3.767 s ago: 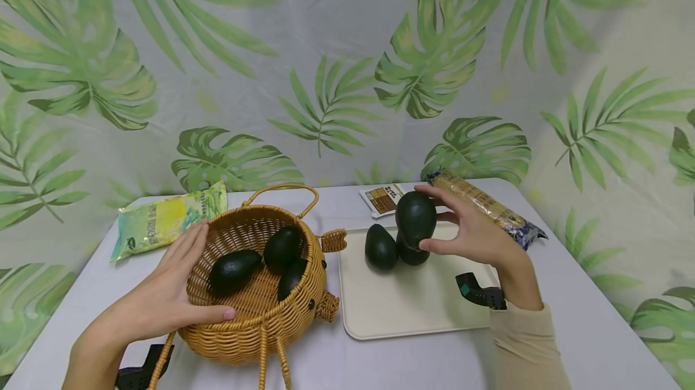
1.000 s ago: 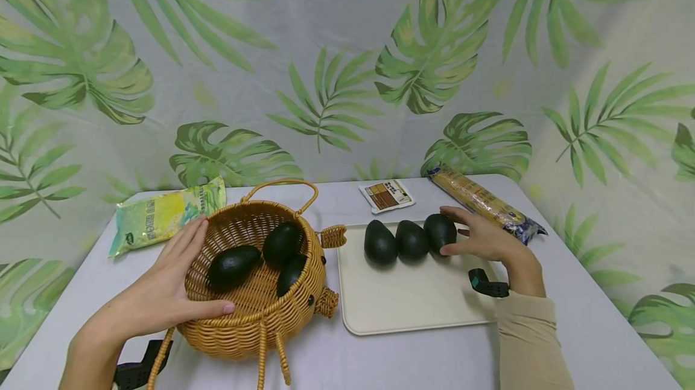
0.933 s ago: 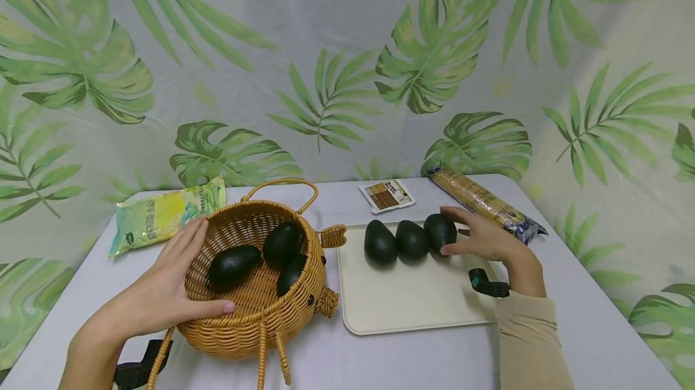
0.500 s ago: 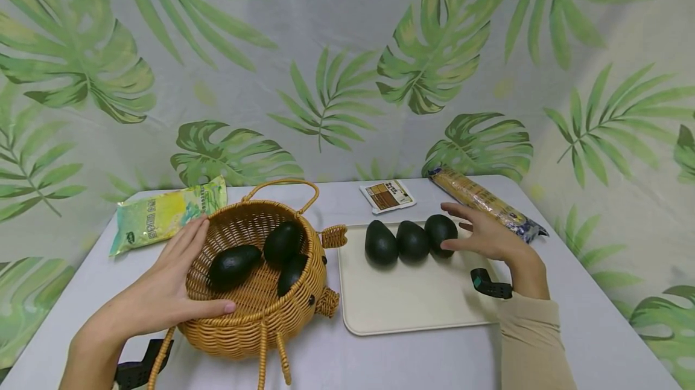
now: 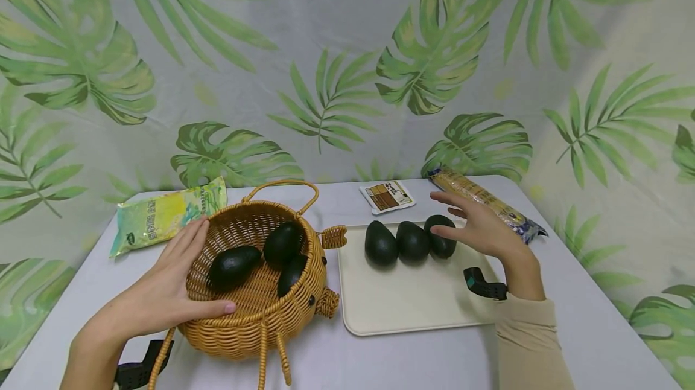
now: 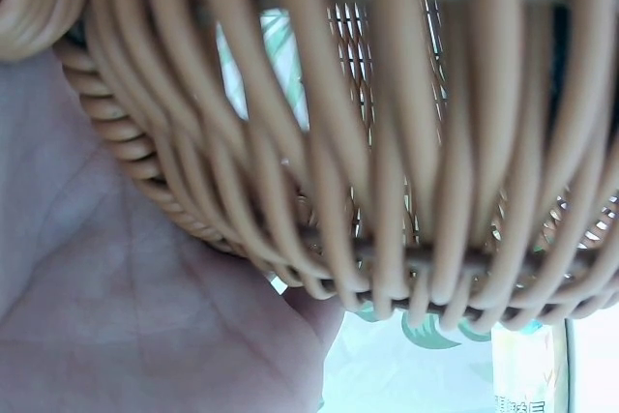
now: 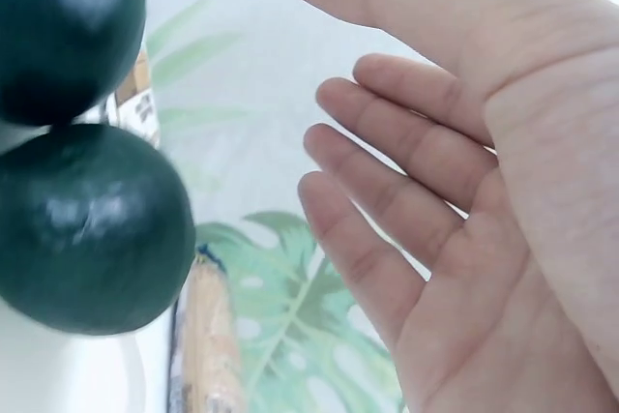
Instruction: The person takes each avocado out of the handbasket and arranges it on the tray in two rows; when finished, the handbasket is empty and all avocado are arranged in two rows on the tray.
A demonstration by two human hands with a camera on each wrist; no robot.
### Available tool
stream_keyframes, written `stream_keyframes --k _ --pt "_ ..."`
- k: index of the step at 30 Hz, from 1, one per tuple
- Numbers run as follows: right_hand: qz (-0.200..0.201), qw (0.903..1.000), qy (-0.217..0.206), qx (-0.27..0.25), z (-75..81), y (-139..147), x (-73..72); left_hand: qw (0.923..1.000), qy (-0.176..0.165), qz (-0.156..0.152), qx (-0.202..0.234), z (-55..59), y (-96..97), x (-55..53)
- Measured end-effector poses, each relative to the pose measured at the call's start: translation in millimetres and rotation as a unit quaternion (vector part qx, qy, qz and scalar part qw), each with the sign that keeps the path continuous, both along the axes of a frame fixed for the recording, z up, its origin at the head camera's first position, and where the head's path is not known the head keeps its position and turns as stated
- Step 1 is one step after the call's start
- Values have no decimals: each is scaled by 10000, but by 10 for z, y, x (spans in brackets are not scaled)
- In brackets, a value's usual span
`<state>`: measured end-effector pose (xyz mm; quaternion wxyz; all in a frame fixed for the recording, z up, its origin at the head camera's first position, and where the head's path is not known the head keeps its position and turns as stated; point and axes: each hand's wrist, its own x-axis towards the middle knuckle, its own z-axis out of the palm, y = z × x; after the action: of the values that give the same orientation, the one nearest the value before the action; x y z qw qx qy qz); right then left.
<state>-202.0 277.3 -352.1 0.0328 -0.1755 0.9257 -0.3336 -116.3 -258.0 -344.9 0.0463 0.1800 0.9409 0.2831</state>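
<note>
My left hand (image 5: 163, 293) rests against the left rim of a round wicker basket (image 5: 255, 332), its fingers extended along the far side and its thumb over the near edge. In the left wrist view the palm (image 6: 145, 278) lies against the basket's woven outer side. Inside are several dark green avocados (image 5: 233, 267). Three more avocados (image 5: 412, 242) stand in a row at the back of a cream tray (image 5: 402, 305). Over the rightmost avocado (image 5: 442, 246) hovers my right hand (image 5: 480, 227), fingers spread; the right wrist view shows its palm bare and apart from the avocado.
Behind the basket lies a green and yellow bag (image 5: 165, 218). A small brown and white packet (image 5: 387, 197) is behind the tray, and a long pack that looks like noodles (image 5: 483, 200) lies at the back right. The basket's handle (image 5: 282, 185) arches up at its far side.
My right hand has lowered the avocado it held onto the tray beside the other two, let go of it, and risen slightly. The left hand stays on the basket.
</note>
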Motion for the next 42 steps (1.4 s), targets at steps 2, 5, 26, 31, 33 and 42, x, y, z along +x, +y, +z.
stream_keyframes --k 2,5,26,31,33,42 --pt "9 9999 112 30 28 -40 8 10000 9 -1 -3 2 0 1" --pt "34 9996 273 -5 62 -103 14 10000 32 -10 -7 6 3 0" --pt "450 9853 1532 -610 201 -811 93 10000 -34 -41 32 12 49 18" --pt "616 9838 1588 -553 298 -971 88 10000 22 -35 14 16 40 18" --pt "710 9823 1647 -543 334 -1034 83 10000 30 -38 25 17 37 16" --pt "1252 9786 1525 -591 475 -1350 39 10000 61 -15 38 14 14 19"
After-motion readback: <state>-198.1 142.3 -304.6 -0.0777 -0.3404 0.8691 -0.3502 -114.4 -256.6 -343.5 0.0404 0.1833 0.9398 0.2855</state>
